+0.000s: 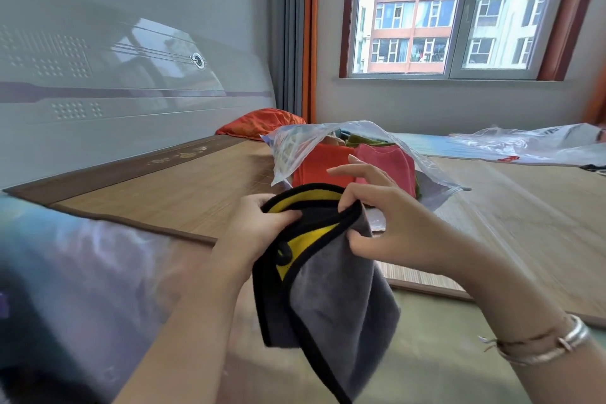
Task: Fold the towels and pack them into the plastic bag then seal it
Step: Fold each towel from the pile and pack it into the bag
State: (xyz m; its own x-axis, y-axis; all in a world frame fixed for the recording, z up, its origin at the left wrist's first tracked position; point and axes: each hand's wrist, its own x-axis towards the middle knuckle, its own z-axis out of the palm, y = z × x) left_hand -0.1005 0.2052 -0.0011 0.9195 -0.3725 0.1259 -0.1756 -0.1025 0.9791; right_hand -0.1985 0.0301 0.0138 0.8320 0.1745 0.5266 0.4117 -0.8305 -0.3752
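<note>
A grey and yellow towel [331, 285] with black trim hangs in front of me, held up above the bed. My left hand [262, 226] grips its upper left edge. My right hand [383, 220] pinches the upper right edge between thumb and forefinger, the other fingers spread. Just behind the towel lies a clear plastic bag [288, 147] with its mouth open toward me. Inside it sit an orange towel [321, 164], a pink towel [383, 157] and a green one behind them.
A bamboo mat [183, 187] covers the bed, with a grey headboard [114, 75] on the left. An orange pillow [259, 123] lies at the back. Another crumpled plastic bag [524, 144] lies at the far right under the window.
</note>
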